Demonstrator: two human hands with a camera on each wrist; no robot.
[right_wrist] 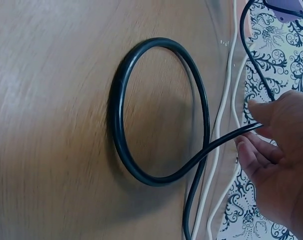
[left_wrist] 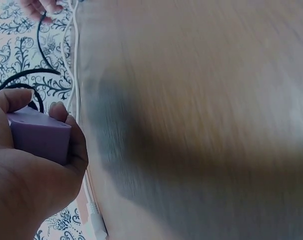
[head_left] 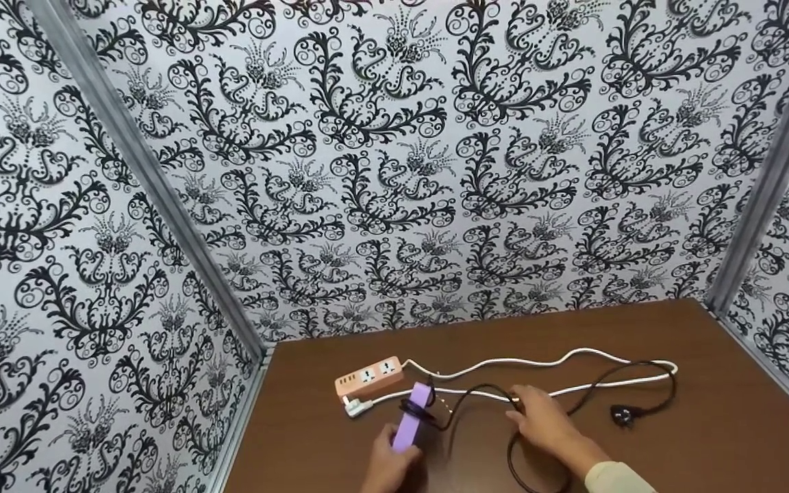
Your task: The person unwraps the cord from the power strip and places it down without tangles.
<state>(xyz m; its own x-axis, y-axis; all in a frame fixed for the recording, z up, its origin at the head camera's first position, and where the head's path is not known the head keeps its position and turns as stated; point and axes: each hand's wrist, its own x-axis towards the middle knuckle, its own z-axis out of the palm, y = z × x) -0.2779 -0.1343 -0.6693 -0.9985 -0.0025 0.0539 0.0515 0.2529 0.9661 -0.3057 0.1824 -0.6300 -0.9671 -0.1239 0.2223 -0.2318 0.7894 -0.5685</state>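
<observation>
My left hand (head_left: 389, 460) grips the lower end of a purple power strip (head_left: 410, 423), which is tilted up off the table. Several turns of its black cord (head_left: 416, 409) are wrapped around the strip's upper part. From there the cord runs across to my right hand (head_left: 546, 423), which pinches it between thumb and fingers. In the right wrist view, the black cord (right_wrist: 116, 110) makes a loop beside the right hand (right_wrist: 284, 155). The cord's far end carries a black plug (head_left: 622, 415), lying on the table at the right.
An orange power strip (head_left: 350, 385) lies behind the purple one. Its white cord (head_left: 504, 361) stretches right, doubles back, and ends in a white plug (head_left: 357, 407) beside that strip. Patterned walls (head_left: 394, 205) stand around the brown table (head_left: 312, 445).
</observation>
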